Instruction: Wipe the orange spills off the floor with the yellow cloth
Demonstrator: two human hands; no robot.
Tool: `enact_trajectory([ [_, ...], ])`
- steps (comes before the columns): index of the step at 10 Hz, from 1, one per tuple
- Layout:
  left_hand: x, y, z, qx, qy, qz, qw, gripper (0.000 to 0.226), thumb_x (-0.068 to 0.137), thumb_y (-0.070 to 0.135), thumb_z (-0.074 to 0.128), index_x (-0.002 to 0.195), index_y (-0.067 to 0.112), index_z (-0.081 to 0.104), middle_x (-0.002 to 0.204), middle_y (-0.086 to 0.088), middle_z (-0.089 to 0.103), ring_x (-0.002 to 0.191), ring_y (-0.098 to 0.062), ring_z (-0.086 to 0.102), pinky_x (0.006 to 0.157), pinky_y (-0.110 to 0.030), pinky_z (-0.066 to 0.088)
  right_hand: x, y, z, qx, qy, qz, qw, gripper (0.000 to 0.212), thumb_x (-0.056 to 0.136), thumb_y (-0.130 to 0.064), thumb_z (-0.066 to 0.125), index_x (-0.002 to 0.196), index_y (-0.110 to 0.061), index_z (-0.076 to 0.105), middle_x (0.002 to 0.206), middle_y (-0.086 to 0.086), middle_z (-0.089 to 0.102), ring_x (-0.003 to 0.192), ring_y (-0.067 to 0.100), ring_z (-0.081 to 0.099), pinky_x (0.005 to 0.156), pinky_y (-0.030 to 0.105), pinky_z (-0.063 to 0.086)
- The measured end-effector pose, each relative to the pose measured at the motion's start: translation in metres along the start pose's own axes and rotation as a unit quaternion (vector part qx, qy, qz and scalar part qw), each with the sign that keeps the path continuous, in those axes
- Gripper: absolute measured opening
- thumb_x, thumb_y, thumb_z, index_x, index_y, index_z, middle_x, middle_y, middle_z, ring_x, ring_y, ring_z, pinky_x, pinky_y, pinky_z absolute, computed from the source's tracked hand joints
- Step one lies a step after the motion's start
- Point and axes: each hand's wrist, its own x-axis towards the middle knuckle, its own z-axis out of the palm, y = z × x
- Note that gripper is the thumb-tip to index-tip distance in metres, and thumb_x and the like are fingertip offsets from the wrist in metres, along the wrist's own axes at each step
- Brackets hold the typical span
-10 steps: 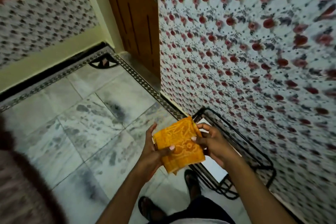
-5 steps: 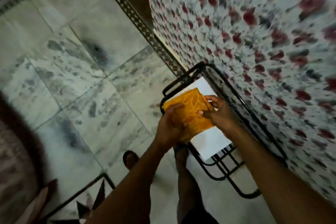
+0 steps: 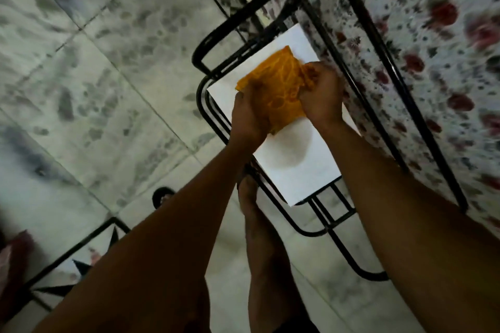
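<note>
The folded yellow-orange patterned cloth (image 3: pixel 276 89) looks light, soft and limp, so it is best taken by its edges, as now: the left hand (image 3: pixel 250 113) grips its near-left side and the right hand (image 3: pixel 320 94) pinches its bunched right edge, above a white-topped black metal-frame desk (image 3: pixel 300 159). Around lie grey-veined marble floor tiles (image 3: pixel 108 76) and a floral-patterned surface (image 3: pixel 433 35); no orange spill is visible.

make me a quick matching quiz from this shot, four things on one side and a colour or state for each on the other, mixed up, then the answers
Things:
1. cloth
2. rack frame
3. sheet
4. floor

Colour or state:
A. black metal tubing
B. grey-veined marble tiles
C. yellow-orange, gripped by left hand and right hand
D. plain white, lying on the rack

Pairs: 1-C, 2-A, 3-D, 4-B
</note>
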Motion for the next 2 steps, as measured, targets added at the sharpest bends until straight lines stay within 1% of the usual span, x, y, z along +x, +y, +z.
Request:
enact_trajectory([
  [1,0.002,0.001,-0.005,0.071,0.011,-0.026,0.997,0.069,0.091,0.012,0.072,0.154,0.008,0.045,0.144,-0.022,0.049,0.127,-0.035,0.055,0.1,-0.026,0.043,-0.003,-0.003,0.002,-0.055,0.049,-0.014,0.997,0.038,0.088,-0.011,0.066,0.126,-0.015,0.07,0.136,0.014,0.059,0.129,0.036,0.054,0.107,0.054,0.047],
  [2,-0.013,0.016,-0.023,0.059,0.051,-0.035,0.996,0.06,0.094,0.009,0.071,0.15,0.007,0.049,0.145,-0.018,0.051,0.128,-0.031,0.057,0.1,-0.019,0.042,-0.019,-0.024,-0.005,-0.025,0.039,-0.058,0.997,0.034,0.089,-0.014,0.067,0.124,-0.014,0.071,0.126,0.013,0.062,0.119,0.028,0.059,0.105,0.047,0.051],
])
